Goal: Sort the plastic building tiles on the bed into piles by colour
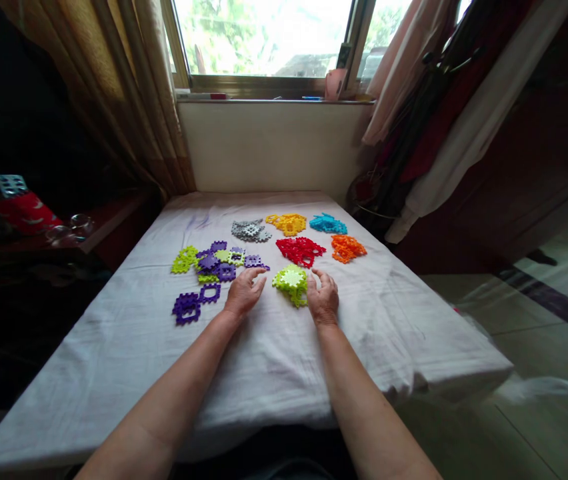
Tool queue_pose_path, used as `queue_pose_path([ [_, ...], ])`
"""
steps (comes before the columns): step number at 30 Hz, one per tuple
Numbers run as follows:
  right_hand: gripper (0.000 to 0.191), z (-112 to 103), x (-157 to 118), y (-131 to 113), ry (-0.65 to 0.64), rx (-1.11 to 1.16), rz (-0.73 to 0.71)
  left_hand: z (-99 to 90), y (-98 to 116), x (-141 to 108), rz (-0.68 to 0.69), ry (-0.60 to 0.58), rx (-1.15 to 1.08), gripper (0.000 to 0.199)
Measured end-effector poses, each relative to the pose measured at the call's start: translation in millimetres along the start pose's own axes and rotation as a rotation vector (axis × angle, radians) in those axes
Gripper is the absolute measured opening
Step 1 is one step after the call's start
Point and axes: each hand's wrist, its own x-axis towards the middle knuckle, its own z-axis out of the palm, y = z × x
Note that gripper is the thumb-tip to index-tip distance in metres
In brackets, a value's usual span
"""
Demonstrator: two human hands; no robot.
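A small pile of lime-green notched plastic building tiles [291, 280] lies between my hands. My right hand [323, 297] is at the pile's right edge, fingers curved and apart, seeming to touch it. Left of the pile, my left hand [247, 291] hovers low over the cloth with thumb and fingers apart and nothing between them. Beyond it is a mixed heap of purple tiles [227, 271] and green ones, with more lime-green tiles [184, 260] at its left side. Nearer me on the left lie dark purple tiles [187, 309], some with square openings.
Behind are separate piles of grey tiles [251, 231], yellow tiles [291, 223], blue tiles [328, 223], red tiles [300, 251] and orange tiles [348, 248]. All lie on a table with a pale cloth [139, 373]. A window ledge holds a pink cup [335, 85]. Clothes [429, 173] hang at right.
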Motion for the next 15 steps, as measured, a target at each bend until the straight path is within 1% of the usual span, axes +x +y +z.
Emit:
queue_pose_path([
  [3, 0.036, 2, -3, -2, 0.01, -0.027, -0.072, -35.7, -22, -9, 0.001, 0.062, 0.1, 0.025],
  [5, 0.035, 3, -5, -2, 0.023, -0.031, -0.093, -55.7, -34, -14, -0.001, 0.089, 0.201, 0.027],
  [7, 0.035, 3, -5, -1, 0.026, -0.03, -0.098, -70.7, -44, -19, -0.007, 0.076, 0.397, 0.032],
  [9, 0.035, 4, -5, 1, 0.02, -0.029, -0.097, -81.8, -52, -25, -0.001, 0.041, 0.553, 0.033],
  [11, 0.035, 5, -5, 2, 0.016, -0.028, -0.096, -91.6, -59, -32, 0.035, 0.006, 0.598, 0.031],
  [13, 0.034, 5, -4, 4, 0.011, -0.028, -0.096, -102.2, -64, -39, 0.078, -0.024, 0.567, 0.029],
  [15, 0.033, 5, -4, 5, 0.005, -0.03, -0.098, -113.7, -70, -44, 0.063, -0.02, 0.52, 0.03],
])
